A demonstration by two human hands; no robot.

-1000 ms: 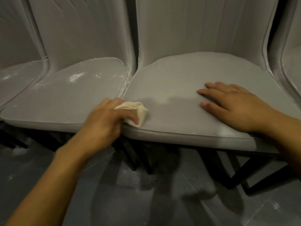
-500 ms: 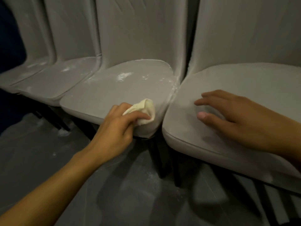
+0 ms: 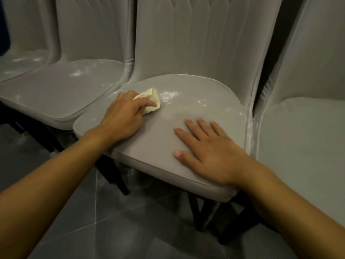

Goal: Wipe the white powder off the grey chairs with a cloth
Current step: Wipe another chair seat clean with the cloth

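On the middle chair's seat [image 3: 196,101], the left hand [image 3: 123,116] grips a cloth [image 3: 151,100] beside white powder [image 3: 169,96]; the right hand [image 3: 209,152] lies flat, fingers spread.

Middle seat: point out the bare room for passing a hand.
Free: the bare seat between the left hand and right hand, down to its front edge. Crowded: right of the cloth, where white powder lies toward the backrest.

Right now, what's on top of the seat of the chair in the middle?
On the seat lie specks of white powder, the cream cloth gripped by the left hand, and the right hand resting flat. Any powder under the cloth and hands is hidden.
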